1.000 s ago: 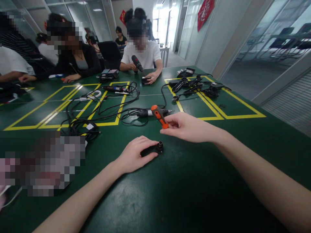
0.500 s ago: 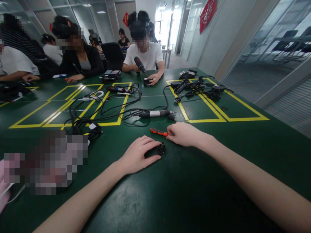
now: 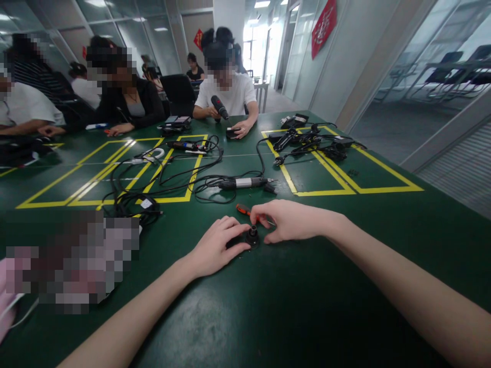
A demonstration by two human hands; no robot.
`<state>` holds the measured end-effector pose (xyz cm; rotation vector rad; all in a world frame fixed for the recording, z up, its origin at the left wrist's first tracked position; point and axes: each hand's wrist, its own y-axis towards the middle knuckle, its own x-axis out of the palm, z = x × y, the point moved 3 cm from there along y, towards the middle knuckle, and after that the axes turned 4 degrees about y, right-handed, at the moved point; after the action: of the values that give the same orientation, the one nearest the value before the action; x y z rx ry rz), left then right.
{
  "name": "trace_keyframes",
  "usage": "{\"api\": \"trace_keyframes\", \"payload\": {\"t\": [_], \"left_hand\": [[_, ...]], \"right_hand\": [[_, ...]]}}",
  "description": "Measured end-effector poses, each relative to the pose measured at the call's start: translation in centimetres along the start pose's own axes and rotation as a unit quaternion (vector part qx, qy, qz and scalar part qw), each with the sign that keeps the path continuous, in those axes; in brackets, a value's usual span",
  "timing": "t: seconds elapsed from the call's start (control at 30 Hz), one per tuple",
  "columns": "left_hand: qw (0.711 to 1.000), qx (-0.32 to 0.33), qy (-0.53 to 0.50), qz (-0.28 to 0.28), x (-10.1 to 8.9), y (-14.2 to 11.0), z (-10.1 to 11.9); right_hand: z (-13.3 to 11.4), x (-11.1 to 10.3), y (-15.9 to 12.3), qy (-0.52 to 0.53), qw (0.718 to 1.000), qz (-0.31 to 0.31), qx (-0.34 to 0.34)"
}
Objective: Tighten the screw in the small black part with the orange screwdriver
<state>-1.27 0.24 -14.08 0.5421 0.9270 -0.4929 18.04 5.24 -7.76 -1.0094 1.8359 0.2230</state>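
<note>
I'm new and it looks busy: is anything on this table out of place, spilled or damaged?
Nothing clearly spilled or damaged shows. The black cables lie tangled across the yellow tape outlines, which looks untidy. The silver-banded power tool lies outside them, seemingly misplaced. The black cylindrical part by the left hand looks upright.

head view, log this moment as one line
left hand: holding black part on table | right hand: open beside black part | screwdriver: lying on table, partly hidden by right hand
</note>
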Motion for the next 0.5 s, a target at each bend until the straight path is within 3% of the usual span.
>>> {"api": "trace_keyframes", "payload": {"t": [0.3, 0.5], "left_hand": [[0.992, -0.072, -0.108, 0.006, -0.4, 0.4, -0.4], [0.949, -0.142, -0.277, 0.040, -0.3, 0.4, -0.7]], "right_hand": [[1.1, 1.8, 1.7, 0.152, 0.985, 0.041, -0.073], [0.8, 3.4, 1.3, 0.323, 0.935, 0.092, -0.112]]}}
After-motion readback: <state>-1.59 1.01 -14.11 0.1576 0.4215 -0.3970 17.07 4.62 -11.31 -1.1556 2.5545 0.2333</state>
